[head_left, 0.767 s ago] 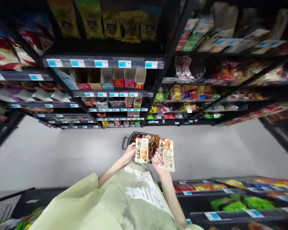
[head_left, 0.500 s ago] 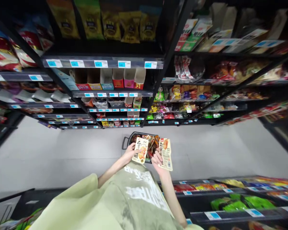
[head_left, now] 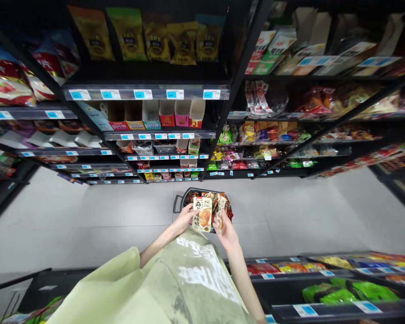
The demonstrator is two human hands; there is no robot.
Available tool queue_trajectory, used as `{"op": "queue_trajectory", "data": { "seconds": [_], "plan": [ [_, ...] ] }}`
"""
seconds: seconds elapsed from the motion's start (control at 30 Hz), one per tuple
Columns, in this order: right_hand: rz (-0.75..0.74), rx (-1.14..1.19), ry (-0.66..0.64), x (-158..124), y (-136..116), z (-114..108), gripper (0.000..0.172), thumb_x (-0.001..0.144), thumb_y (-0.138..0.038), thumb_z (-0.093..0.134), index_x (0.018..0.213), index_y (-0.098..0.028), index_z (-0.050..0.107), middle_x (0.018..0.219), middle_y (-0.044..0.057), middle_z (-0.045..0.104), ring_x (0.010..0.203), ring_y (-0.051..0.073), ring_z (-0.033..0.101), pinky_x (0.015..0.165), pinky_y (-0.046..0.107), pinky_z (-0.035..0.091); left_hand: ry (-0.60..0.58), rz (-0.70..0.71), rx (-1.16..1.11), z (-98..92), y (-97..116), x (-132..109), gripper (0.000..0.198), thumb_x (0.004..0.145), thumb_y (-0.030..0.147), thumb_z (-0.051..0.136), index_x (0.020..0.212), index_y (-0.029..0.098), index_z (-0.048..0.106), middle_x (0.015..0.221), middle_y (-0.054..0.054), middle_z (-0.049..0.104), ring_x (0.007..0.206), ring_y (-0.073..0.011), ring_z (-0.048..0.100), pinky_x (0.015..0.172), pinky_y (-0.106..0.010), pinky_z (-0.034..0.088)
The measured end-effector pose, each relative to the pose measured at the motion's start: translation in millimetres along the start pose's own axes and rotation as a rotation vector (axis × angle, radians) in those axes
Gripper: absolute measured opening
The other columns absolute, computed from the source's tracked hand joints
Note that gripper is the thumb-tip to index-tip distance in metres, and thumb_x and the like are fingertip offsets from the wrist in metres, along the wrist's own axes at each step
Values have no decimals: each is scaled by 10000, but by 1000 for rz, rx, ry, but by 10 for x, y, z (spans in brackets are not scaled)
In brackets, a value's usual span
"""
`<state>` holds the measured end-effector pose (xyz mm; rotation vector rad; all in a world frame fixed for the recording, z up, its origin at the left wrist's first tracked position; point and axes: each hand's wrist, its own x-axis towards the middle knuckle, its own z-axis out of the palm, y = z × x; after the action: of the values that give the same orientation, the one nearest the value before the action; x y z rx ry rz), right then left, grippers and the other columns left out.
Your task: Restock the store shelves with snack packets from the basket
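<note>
My left hand [head_left: 185, 218] grips a cream-coloured snack packet [head_left: 203, 215] by its left edge, its printed front with a food picture facing up. Close beside it, my right hand [head_left: 227, 230] holds a second cream snack packet [head_left: 220, 209], turned so that only a narrow side of it shows. Both packets are held above a dark basket [head_left: 178, 203] with a handle at its left. Many snack packets [head_left: 228, 204] in red, brown and orange lie in the basket, partly hidden by my hands and the two held packets.
Black shelves [head_left: 148, 92] with price tags and bagged snacks rise ahead. Open boxes [head_left: 167, 112] stand on a middle shelf. Behind and to the right are low shelves with green bags [head_left: 351, 291]. Grey tiled floor [head_left: 121, 202] lies between the shelf rows.
My right hand has turned its packet from face-up to nearly edge-on and brought it closer to the left one. The left packet has shifted slightly right and straightened.
</note>
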<state>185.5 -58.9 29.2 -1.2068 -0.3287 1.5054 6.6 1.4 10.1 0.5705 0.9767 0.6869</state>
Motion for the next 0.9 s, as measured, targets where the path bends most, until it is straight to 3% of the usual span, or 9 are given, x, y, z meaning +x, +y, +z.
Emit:
{"op": "queue_trajectory", "data": {
  "seconds": [0.07,0.2,0.37,0.47,0.67,0.9],
  "plan": [
    [40,-5,5,-6,19,4,523,719,-495,792,1163,-247,669,1031,77,764,903,294,730,737,418,604,-3,-4,4,2,2,0,500,710,407,823,1103,160,637,1093,-127,736,890,-234,717,754,-331,561],
    [9,-70,30,3,63,-14,597,635,-387,870,1171,-230,661,1098,89,755,947,311,727,800,438,598,-27,-3,-4,-5,8,-15,431,756,410,785,1077,159,646,1048,-112,736,844,-205,707,714,-296,550],
    [-73,-214,29,44,97,-22,546,625,-423,867,1092,-209,681,1085,93,757,945,294,718,870,442,571,-67,-9,24,12,51,-59,420,766,417,778,1060,153,636,1035,-116,732,810,-194,702,676,-284,545],
    [-129,-309,33,61,101,-22,487,632,-447,859,1013,-209,669,1063,90,757,972,286,705,900,430,554,-113,10,45,21,64,-71,487,711,368,835,1095,159,619,1095,-125,725,873,-210,709,731,-308,555],
    [-165,-433,-104,94,158,-73,475,735,-478,782,1087,-232,579,1052,91,755,928,274,720,820,391,570,-140,46,99,-16,31,-56,621,596,302,910,1114,159,600,1168,-148,710,1000,-251,702,874,-383,546],
    [-233,-657,-8,96,217,-69,457,712,-481,779,1021,-240,544,902,65,770,814,279,724,756,391,552,-141,56,133,-31,34,-87,737,547,294,933,1186,139,600,1160,-180,716,1040,-291,697,931,-439,525]
  ]
}}
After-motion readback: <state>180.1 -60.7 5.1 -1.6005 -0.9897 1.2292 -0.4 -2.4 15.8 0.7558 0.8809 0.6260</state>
